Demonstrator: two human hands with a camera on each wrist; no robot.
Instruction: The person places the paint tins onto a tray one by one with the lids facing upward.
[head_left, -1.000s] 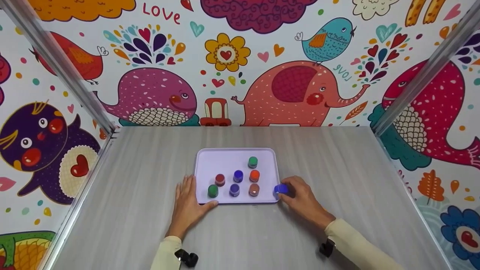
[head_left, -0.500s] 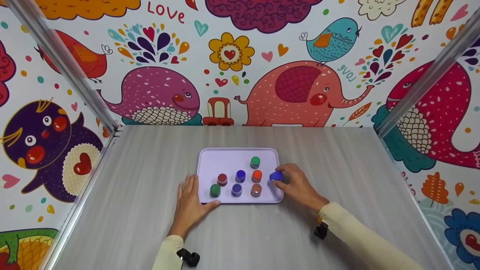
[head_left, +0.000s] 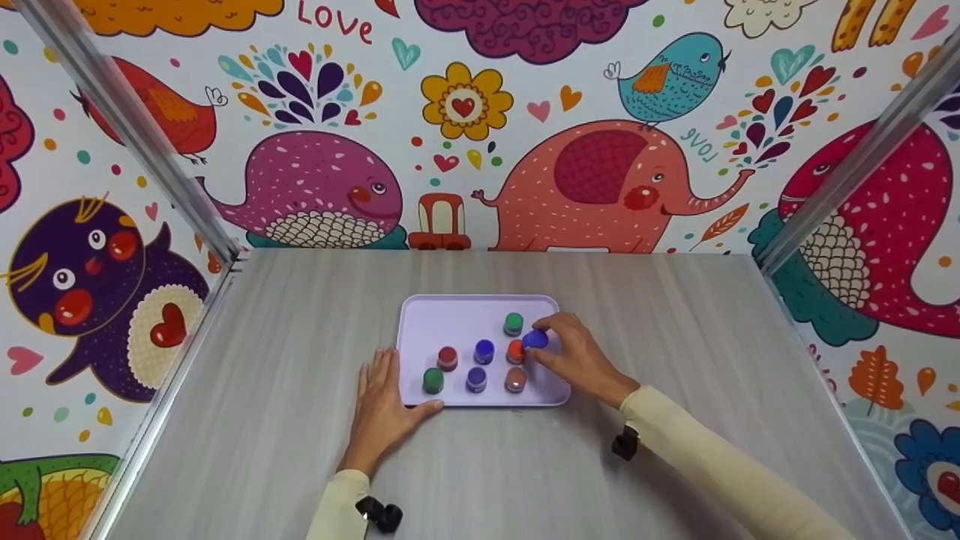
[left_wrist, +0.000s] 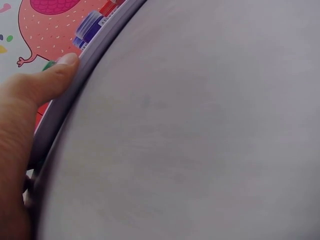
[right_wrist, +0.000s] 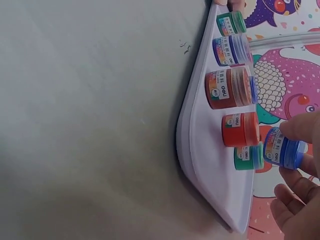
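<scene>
My right hand [head_left: 589, 364] pinches a blue paint jar [head_left: 535, 339] between thumb and fingers over the right part of the lilac tray [head_left: 442, 315]. In the right wrist view the held jar [right_wrist: 277, 145] is tilted, its label showing. It overlaps the orange-red jar [head_left: 514, 352] in the head view, just in front of a green jar [head_left: 513, 323]. My left hand [head_left: 381, 416] rests at the tray's front left corner, fingers straight along the left side and thumb [left_wrist: 62, 75] on the front rim.
On the tray also stand a brown jar [head_left: 515, 379], a purple jar [head_left: 476, 379], a blue jar [head_left: 484, 352], a dark red jar [head_left: 447, 358] and another green jar [head_left: 433, 380]. The grey table [head_left: 315, 322] meets picture-covered walls [head_left: 442, 172] at the back and sides.
My right hand has carried the blue jar from the tray's front right corner leftward and back, over the tray next to the orange-red jar. The left hand stays at the tray's corner.
</scene>
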